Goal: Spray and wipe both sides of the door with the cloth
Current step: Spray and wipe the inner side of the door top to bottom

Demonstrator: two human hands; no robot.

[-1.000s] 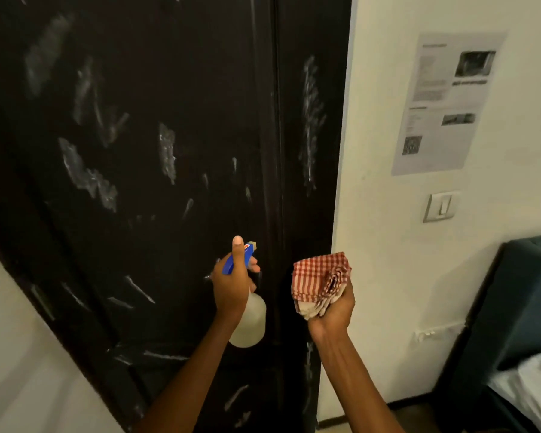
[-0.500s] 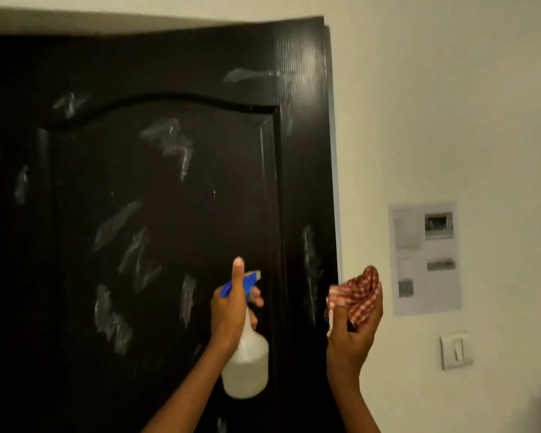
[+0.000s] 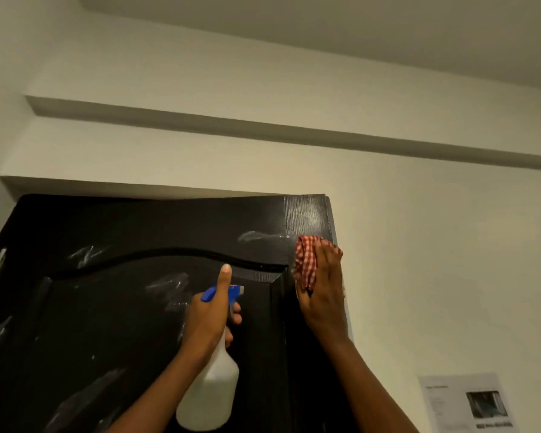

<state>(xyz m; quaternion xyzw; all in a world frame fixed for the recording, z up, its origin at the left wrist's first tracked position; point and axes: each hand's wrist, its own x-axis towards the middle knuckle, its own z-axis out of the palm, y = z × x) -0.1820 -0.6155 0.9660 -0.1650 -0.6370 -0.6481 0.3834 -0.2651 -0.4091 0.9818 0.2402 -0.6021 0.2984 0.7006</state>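
Note:
A black panelled door [image 3: 113, 332] fills the lower left, streaked with whitish spray marks. My right hand [image 3: 324, 295] presses a red-and-white checked cloth [image 3: 305, 264] flat against the door's upper right stile, just below its top corner. My left hand [image 3: 211, 320] grips the neck of a white spray bottle [image 3: 211, 398] with a blue trigger head [image 3: 231, 292], held in front of the door panel with the thumb pointing up.
A cream wall [image 3: 434, 260] runs to the right of the door's edge, with a printed paper notice [image 3: 469, 404] stuck low on it. A stepped ceiling ledge [image 3: 263, 132] crosses above the door top.
The view has tilted upward to the door's top. My right hand rose with the cloth and now lies flat on the upper right stile. The left hand with the bottle also rose.

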